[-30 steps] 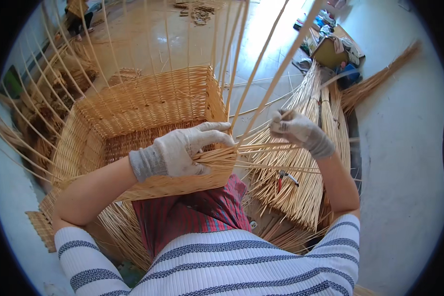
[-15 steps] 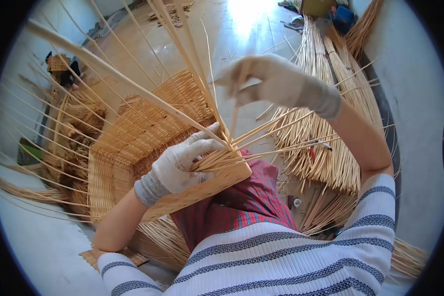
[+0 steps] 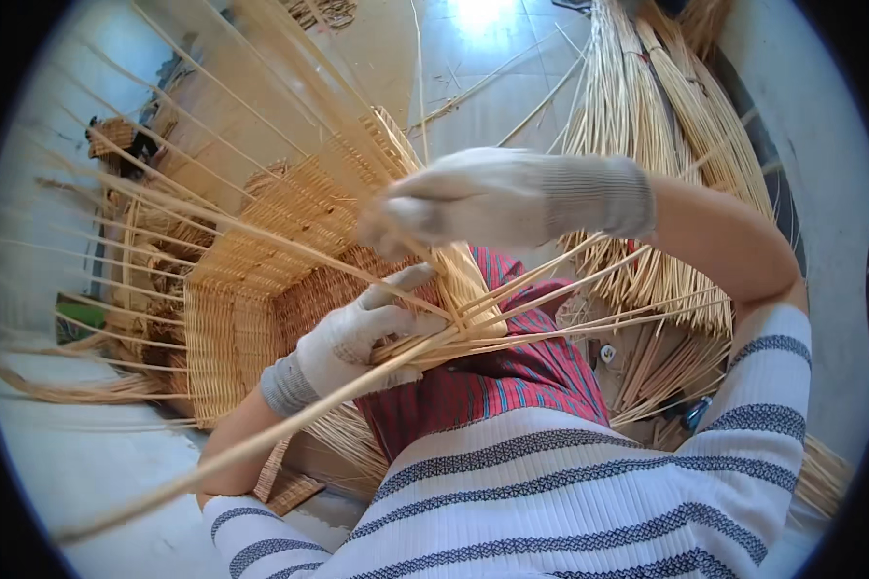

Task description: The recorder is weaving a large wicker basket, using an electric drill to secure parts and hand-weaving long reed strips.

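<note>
A partly woven wicker basket point(image 3: 232, 338) rests tilted against my lap, its long upright rods fanning outward. My left hand point(image 3: 357, 333), in a pale knit glove, is closed on wicker rods at the near right corner of the rim. From that corner one thick wicker rod point(image 3: 251, 444) runs down left across my left forearm. My right hand point(image 3: 454, 203), gloved too, is just above the corner. Motion blurs its fingers, which look curled around upright rods that are smeared as well. Several loose rod ends point(image 3: 589, 289) stick out rightward from the corner.
Bundles of peeled wicker rods point(image 3: 637, 145) lie on the floor at right, with shorter sticks point(image 3: 661, 372) nearer me. More wicker material point(image 3: 150, 246) is piled along the left wall. A red striped cloth point(image 3: 454, 396) covers my lap.
My right hand has moved left and down to the upright rods. The thick rod has swung from the upper left to the lower left. The head view has shifted slightly.
</note>
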A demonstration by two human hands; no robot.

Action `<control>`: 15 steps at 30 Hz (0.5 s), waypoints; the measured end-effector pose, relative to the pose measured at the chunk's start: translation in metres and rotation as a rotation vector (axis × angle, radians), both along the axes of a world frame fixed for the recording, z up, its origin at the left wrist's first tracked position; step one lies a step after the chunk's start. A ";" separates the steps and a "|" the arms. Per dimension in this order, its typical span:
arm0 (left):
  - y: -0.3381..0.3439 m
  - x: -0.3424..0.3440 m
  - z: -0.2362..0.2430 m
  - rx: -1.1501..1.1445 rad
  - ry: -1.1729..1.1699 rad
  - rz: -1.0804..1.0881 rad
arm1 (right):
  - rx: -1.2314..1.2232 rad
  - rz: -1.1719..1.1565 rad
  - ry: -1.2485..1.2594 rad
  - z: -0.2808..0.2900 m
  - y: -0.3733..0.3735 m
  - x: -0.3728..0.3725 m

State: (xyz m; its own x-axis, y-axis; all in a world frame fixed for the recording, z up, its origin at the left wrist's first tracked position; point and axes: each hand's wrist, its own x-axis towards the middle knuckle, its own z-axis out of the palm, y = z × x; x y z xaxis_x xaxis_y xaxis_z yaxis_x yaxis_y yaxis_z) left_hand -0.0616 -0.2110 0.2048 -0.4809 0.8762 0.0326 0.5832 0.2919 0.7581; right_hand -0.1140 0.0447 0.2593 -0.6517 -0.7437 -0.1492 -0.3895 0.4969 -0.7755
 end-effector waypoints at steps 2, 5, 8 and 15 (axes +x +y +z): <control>0.003 0.003 -0.004 0.015 -0.074 -0.005 | -0.220 -0.061 0.014 0.006 -0.016 0.004; 0.003 0.009 -0.005 0.019 -0.099 -0.042 | -0.420 0.047 -0.127 0.019 -0.028 0.012; -0.001 0.014 -0.003 0.084 -0.223 0.016 | -0.739 0.293 0.259 0.008 -0.021 0.003; 0.005 0.023 -0.002 0.093 0.068 0.016 | -0.735 -0.696 -0.660 -0.108 -0.001 -0.025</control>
